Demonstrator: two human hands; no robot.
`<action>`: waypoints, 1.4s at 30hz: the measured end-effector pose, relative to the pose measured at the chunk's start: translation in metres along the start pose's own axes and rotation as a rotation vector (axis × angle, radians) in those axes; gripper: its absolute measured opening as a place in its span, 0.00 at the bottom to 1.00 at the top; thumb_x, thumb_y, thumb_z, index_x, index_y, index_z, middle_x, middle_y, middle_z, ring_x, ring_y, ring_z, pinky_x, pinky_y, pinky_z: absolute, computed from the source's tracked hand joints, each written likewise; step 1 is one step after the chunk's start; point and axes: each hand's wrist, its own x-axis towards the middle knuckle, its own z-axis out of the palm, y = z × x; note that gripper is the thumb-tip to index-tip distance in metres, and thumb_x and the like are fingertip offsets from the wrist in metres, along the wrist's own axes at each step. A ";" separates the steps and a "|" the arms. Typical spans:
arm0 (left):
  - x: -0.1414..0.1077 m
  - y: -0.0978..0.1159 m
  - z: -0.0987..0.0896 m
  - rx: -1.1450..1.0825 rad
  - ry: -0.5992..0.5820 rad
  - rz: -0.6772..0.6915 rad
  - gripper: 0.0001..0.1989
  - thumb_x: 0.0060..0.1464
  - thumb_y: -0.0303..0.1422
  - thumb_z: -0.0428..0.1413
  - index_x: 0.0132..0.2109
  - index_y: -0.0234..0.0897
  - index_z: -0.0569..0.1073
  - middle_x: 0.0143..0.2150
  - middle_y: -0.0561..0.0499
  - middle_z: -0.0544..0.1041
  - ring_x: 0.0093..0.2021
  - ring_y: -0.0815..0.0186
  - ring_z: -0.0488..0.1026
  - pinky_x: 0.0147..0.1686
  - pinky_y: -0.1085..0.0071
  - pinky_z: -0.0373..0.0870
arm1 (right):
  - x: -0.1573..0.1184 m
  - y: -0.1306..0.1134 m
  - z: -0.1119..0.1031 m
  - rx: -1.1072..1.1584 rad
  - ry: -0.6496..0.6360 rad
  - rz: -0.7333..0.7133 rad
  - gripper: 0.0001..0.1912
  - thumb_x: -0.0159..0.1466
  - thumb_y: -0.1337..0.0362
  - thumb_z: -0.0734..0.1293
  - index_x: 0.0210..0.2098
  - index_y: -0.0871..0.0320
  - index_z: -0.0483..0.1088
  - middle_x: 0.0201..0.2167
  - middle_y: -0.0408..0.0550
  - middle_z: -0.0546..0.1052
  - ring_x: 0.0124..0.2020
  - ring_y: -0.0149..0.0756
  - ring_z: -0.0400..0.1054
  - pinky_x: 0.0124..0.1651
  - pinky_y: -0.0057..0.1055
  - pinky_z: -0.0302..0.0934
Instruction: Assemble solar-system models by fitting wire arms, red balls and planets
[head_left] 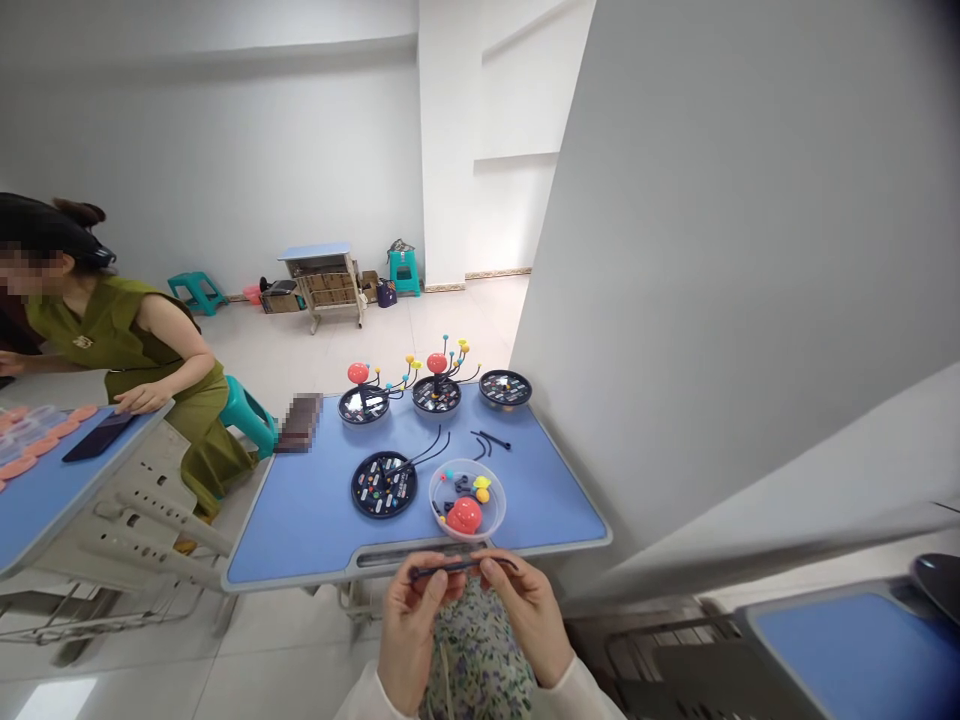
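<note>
Between my two hands, just in front of the desk's near edge, is a thin black rod (pixel 457 566) with a curved right end. My left hand (pixel 416 620) is closed round its left part, and my right hand (pixel 525 610) pinches it nearer the curved end. Beyond them a clear plastic bowl (pixel 501 515) holds a red ball (pixel 465 515), small yellow, orange and blue balls and black parts. Left of the bowl lies a round black base (pixel 384 484) with two curved rods sticking out. Several loose black rods (pixel 491 442) rest behind the bowl.
Two planet models with red balls, one left (pixel 364 400) and one middle (pixel 436 393), stand at the back of the blue desk (pixel 300 540), beside another round base (pixel 505 388). A seated person (pixel 142 350) is at a desk on the left. A wall (pixel 712 250) rises on the right.
</note>
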 end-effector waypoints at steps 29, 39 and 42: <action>0.002 -0.017 0.001 0.041 0.116 0.012 0.17 0.39 0.43 0.66 0.30 0.34 0.76 0.29 0.47 0.81 0.30 0.61 0.78 0.36 0.65 0.74 | 0.004 -0.012 0.014 0.086 -0.104 0.148 0.19 0.50 0.49 0.73 0.19 0.58 0.69 0.17 0.41 0.69 0.22 0.32 0.61 0.28 0.27 0.58; 0.047 0.051 -0.016 0.298 0.002 0.276 0.18 0.46 0.41 0.62 0.42 0.36 0.72 0.34 0.47 0.81 0.37 0.60 0.79 0.41 0.66 0.74 | 0.046 -0.026 0.045 0.180 0.045 0.038 0.22 0.48 0.44 0.72 0.25 0.58 0.70 0.15 0.39 0.65 0.17 0.28 0.56 0.22 0.28 0.57; 0.067 0.070 -0.026 0.376 0.039 0.396 0.18 0.49 0.42 0.60 0.43 0.35 0.74 0.37 0.46 0.81 0.39 0.60 0.78 0.41 0.67 0.73 | 0.071 -0.039 0.057 0.182 0.011 0.048 0.22 0.47 0.45 0.73 0.25 0.57 0.68 0.14 0.38 0.65 0.16 0.27 0.56 0.19 0.26 0.54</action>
